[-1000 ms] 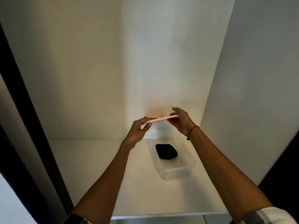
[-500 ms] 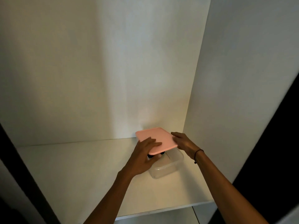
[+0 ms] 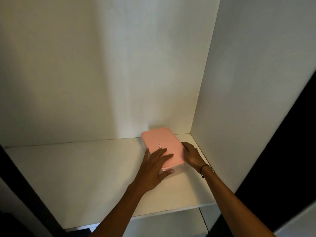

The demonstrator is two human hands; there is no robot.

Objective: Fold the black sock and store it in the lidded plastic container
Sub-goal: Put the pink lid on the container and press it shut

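A pink lid (image 3: 162, 139) lies flat on top of the clear plastic container (image 3: 178, 167), which stands on the white shelf (image 3: 85, 171) in the back right corner. My left hand (image 3: 153, 166) rests flat on the lid's near part, fingers spread, thumb against the container's front wall. At the lid's right edge, my right hand (image 3: 191, 155) holds the rim with its fingers along the side. The black sock is hidden under the lid.
The cabinet's white right wall (image 3: 239, 100) is close beside my right hand, and the back wall (image 3: 119, 82) sits just behind the container. The shelf's front edge (image 3: 171, 213) runs below my forearms. A dark frame (image 3: 25, 194) borders the left side.
The lid went from held in the air above the open container to lying down over it, covering the sock. My left hand moved from the lid's edge onto its top.
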